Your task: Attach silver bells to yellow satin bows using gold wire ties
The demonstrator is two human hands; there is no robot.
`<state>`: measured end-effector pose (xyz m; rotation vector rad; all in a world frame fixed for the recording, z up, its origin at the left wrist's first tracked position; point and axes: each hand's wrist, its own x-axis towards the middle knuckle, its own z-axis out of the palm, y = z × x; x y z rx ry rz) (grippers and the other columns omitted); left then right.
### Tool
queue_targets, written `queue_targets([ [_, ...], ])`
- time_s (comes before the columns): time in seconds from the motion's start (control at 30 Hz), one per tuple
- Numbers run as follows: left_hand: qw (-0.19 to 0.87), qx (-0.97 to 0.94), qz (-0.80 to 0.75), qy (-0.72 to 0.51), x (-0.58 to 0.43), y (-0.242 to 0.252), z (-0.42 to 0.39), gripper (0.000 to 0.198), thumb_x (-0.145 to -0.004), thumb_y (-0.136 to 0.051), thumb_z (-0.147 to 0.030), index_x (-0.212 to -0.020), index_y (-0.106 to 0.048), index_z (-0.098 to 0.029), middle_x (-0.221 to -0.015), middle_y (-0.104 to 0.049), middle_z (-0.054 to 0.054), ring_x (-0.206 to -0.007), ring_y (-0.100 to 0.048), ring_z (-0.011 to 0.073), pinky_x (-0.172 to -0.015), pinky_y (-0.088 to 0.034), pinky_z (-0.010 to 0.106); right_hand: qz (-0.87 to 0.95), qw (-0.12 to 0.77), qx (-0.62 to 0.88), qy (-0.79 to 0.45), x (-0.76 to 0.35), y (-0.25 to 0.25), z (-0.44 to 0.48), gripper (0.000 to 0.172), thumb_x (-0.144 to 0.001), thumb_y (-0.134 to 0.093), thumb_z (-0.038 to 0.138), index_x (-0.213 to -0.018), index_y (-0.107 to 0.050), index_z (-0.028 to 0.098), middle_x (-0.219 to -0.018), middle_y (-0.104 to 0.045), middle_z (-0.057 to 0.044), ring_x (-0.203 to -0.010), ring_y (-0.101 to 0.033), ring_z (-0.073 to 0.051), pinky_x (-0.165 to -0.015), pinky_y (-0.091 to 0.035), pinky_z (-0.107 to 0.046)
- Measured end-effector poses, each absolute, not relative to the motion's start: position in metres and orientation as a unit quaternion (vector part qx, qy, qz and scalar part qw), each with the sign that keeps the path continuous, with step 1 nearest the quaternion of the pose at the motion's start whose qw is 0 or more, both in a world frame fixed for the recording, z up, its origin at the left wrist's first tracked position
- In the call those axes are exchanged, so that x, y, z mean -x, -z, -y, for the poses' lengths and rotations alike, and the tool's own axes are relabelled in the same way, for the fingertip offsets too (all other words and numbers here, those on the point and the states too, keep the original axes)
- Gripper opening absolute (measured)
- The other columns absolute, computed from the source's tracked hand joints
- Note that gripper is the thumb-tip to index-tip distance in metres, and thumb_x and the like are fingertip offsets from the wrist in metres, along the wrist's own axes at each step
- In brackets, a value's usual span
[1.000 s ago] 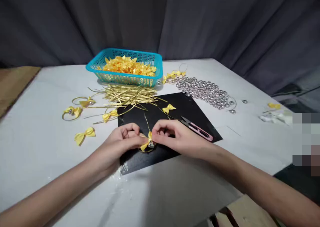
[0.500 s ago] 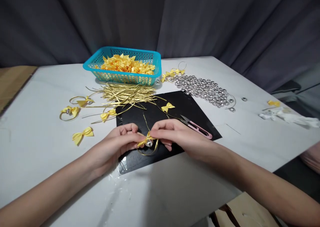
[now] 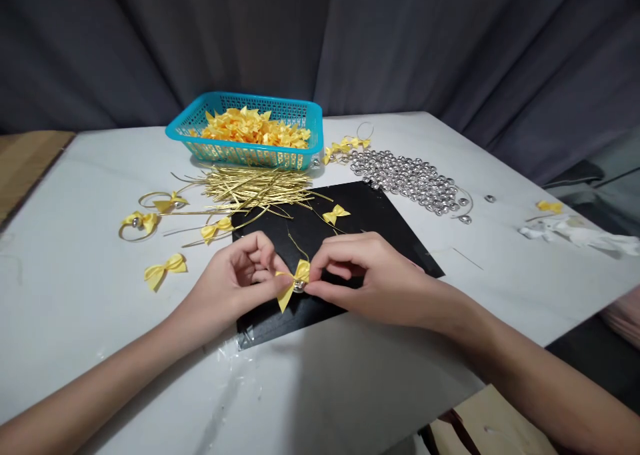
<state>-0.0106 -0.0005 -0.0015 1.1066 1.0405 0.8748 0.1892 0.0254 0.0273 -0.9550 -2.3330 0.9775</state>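
Note:
A yellow ribbon bow with a round silver bell at its middle is held over the black mat. My left hand pinches the bow's left side between thumb and finger. Closed in a pinch, my right hand grips its right side beside the bell. A thin gold cord rises from the bow. Another yellow bow lies on the mat beyond my right hand, which covers nearly all of the pink thread snips.
A blue basket of yellow bows stands at the back. Before it lies a pile of gold cords. Silver bells are heaped to the right. Several loose bows, some with bells, lie at left. A crumpled white item lies far right.
The bow has turned so that one tail hangs down, and the gold loop below it no longer shows. My right hand has shifted its pinch and now hides the snips.

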Motion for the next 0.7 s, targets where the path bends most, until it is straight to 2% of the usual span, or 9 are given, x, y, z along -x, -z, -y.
queue_targets([
  [0.3, 0.646, -0.499, -0.437, -0.378, 0.0107, 0.0021, 0.0012, 0.034, -0.074, -0.068, -0.016, -0.067, -0.036, -0.020, -0.065, -0.064, -0.006, -0.049, -0.047, 0.0029, -0.049, -0.037, 0.014, 0.836, 0.184, 0.345, -0.386, -0.1943, -0.0278, -0.0270, 0.010, -0.083, -0.059, 0.021, -0.074, -0.060, 0.017, -0.059, -0.036, 0.007, -0.054, -0.034, -0.005, -0.049, -0.029, -0.018],
  [0.43, 0.640, -0.511, -0.427, -0.383, 0.0110, 0.0013, 0.0019, 0.033, -0.075, -0.067, -0.014, -0.066, -0.036, -0.019, -0.065, -0.063, -0.007, -0.049, -0.049, 0.0029, -0.050, -0.039, 0.014, 0.824, 0.201, 0.347, -0.400, -0.1941, -0.0283, -0.0272, 0.010, -0.087, -0.053, 0.020, -0.079, -0.059, 0.017, -0.065, -0.043, 0.006, -0.054, -0.035, -0.005, -0.048, -0.029, -0.017],
  [0.6, 0.627, -0.526, -0.426, -0.385, 0.0113, -0.0005, 0.0032, 0.032, -0.074, -0.068, -0.014, -0.066, -0.037, -0.020, -0.066, -0.063, -0.006, -0.052, -0.050, 0.0042, -0.051, -0.042, 0.015, 0.864, 0.247, 0.294, -0.325, -0.1962, -0.0258, -0.0301, 0.004, -0.084, -0.058, 0.014, -0.084, -0.062, 0.015, -0.075, -0.054, 0.001, -0.064, -0.046, -0.007, -0.056, -0.035, -0.018],
  [0.7, 0.625, -0.527, -0.427, -0.386, 0.0115, -0.0021, 0.0033, 0.032, -0.074, -0.069, -0.015, -0.066, -0.038, -0.020, -0.066, -0.063, -0.006, -0.052, -0.050, 0.0046, -0.051, -0.042, 0.015, 0.913, 0.241, 0.236, -0.231, -0.1983, -0.0235, -0.0304, 0.010, -0.088, -0.053, 0.013, -0.088, -0.063, 0.015, -0.082, -0.059, -0.002, -0.068, -0.052, -0.008, -0.058, -0.035, -0.020],
])
